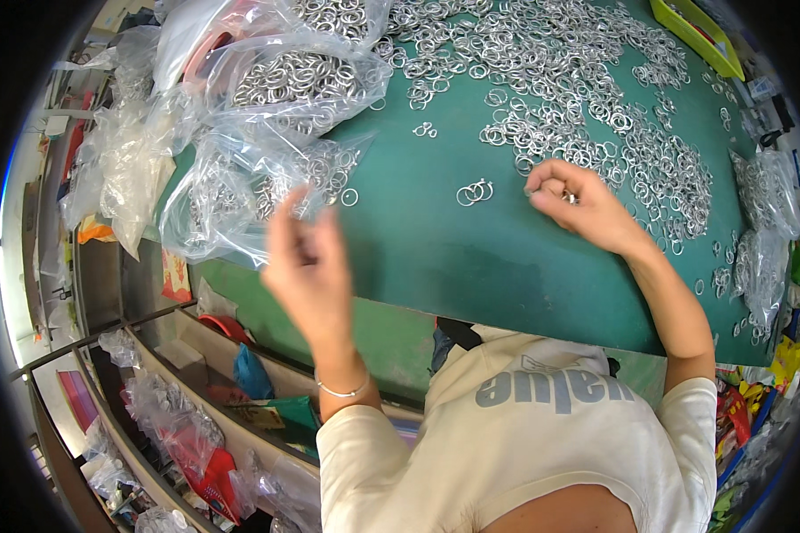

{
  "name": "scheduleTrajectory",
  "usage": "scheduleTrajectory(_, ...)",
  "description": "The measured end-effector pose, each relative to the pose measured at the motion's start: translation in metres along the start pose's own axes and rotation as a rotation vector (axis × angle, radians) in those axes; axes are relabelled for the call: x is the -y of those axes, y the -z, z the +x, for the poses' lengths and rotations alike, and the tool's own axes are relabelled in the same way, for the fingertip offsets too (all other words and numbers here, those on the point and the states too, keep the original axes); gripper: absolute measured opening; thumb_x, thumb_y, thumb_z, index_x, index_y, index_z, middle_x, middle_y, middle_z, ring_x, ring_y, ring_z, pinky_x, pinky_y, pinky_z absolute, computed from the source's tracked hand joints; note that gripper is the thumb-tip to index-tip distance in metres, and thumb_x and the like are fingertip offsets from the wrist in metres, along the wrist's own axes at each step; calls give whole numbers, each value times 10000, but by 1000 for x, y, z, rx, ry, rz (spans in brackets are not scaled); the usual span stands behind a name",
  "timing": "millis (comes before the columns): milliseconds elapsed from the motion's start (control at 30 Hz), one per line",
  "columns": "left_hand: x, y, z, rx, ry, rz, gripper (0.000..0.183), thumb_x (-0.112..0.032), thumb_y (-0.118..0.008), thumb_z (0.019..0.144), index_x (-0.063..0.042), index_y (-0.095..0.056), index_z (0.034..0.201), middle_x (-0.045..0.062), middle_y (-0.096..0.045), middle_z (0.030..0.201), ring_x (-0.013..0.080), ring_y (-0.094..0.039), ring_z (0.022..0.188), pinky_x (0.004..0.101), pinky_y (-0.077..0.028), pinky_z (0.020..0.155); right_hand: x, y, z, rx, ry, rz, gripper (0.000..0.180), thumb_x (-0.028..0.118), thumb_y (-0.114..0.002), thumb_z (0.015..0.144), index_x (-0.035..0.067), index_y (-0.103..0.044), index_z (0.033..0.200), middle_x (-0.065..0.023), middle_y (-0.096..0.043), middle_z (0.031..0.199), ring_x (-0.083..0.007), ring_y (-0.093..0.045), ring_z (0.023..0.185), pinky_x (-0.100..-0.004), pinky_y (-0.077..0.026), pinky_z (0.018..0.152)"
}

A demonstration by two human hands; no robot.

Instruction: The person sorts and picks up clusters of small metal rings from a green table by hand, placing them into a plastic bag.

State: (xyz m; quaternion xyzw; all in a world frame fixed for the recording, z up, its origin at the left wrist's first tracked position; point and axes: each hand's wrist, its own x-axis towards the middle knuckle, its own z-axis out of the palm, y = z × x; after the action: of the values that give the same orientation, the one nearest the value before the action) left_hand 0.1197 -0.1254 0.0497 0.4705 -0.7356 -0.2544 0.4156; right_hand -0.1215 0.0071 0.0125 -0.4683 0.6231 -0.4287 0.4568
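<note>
My left hand [310, 266] is blurred at the near edge of a clear plastic bag [207, 226] of metal rings. Its thumb and forefinger stand apart, and I see nothing between them. Over the green table [413, 253], my right hand [570, 200] is curled around small metal pieces [569, 196], partly hidden by the fingers. Between the hands lies a small group of silver-coloured metal rings [475, 192] with little tabs. A single ring [349, 197] rests by the bag's mouth. Beyond my right hand spreads a large heap of similar rings [540, 126].
Another open plastic bag [367, 80] of thicker rings stands at the back left. A yellow-green plastic basket [700, 40] sits at the far right corner. Filled bags [767, 200] line the right edge. Below left, wooden shelving [240, 380] holds bags and a red basket [217, 486].
</note>
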Motion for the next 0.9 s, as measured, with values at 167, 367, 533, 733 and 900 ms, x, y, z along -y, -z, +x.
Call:
scheduleTrajectory(167, 4, -63, -23, 527, -185, 26, 289, -46, -657, 728, -32, -562, 1000, 83, -374, 536, 174, -352, 460, 294, -332, 454, 9, 7, 0, 34, -210, 953, 215, 217, -532, 844, 4, -556, 862, -15, -484, 676, -75, -372, 452, -171, -234, 356)
scheduleTrajectory(367, 13, -90, -27, 527, -241, 83, 158, -37, -640, 730, -16, -563, 867, 93, -406, 510, 223, -392, 444, 339, -341, 449, -1, -27, 27, -176, 180, -547, 242, 218, -624, 773, 36, -572, 924, -73, -575, 614, -253, -540, 520, -331, -413, 448)
scheduleTrajectory(533, 8, -76, -28, 500, -131, -23, 87, -8, -625, 742, 13, -554, 789, 64, -368, 505, 142, -338, 439, 282, -312, 429, -16, -34, 27, -216, 396, -787, 257, 175, -643, 746, 34, -581, 952, -104, -562, 644, -231, -552, 589, -347, -430, 531)
scheduleTrajectory(733, 13, -61, -20, 667, 409, -601, 66, -55, -572, 833, 1, -538, 825, -54, -400, 578, 36, -298, 476, 186, -236, 410, 2, -13, 7, -148, 16, -417, 204, 95, -631, 755, 23, -587, 940, -29, -386, 511, -103, -385, 478, -274, -345, 482)
scheduleTrajectory(900, 13, -61, -22, 955, 806, -1198, 161, -179, -484, 905, -23, -510, 878, -38, -350, 631, 35, -289, 508, 159, -224, 407, 13, -25, 2, -102, 71, -249, 235, 127, -626, 775, 17, -578, 977, -18, -412, 545, -88, -387, 532, -268, -353, 512)
